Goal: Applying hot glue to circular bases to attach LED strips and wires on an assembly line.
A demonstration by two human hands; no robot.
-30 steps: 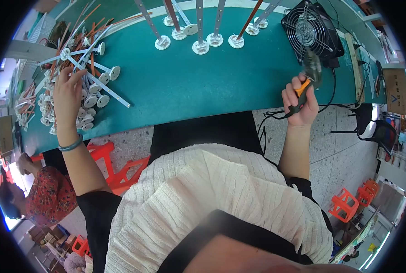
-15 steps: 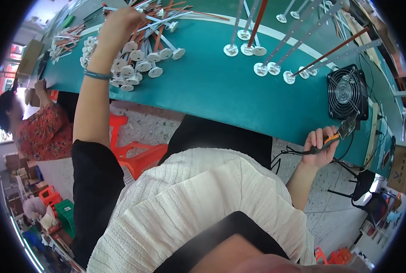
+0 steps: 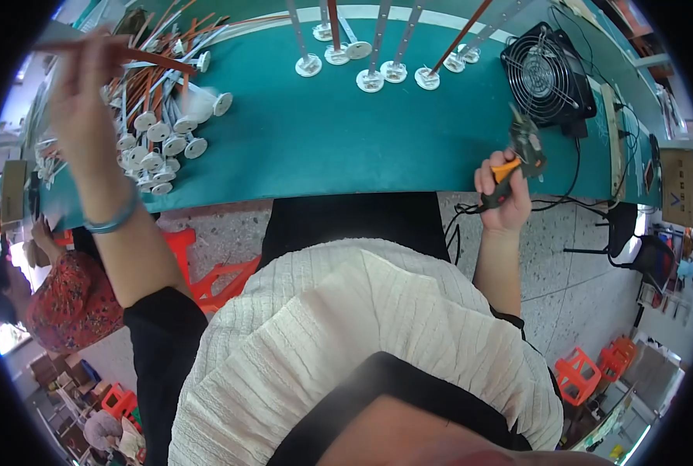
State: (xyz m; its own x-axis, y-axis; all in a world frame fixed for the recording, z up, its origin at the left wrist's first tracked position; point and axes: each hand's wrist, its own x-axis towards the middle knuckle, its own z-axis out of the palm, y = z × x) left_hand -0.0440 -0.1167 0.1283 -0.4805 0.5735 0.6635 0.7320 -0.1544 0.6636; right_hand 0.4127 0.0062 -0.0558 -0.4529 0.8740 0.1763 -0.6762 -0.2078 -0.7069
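Note:
My left hand, smeared by motion, is raised at the left of the table with its fingers closed round a long brown strip. Beneath and beside it lies a heap of brown and silver strips with round white bases. At the table's right front, my right hand grips a pair of pliers with black-and-orange handles and metal jaws pointing up and away. Several strips stand upright on white bases along the back of the green table.
A black fan with a wire guard stands at the right of the green table, its cable hanging over the front edge. An orange-red stool is below the table. Another person in a red patterned top sits at the left.
My left hand has drawn back from the heap toward the left with the brown strip. My right hand has lifted the pliers over the table edge, jaws turned up. The view has shifted.

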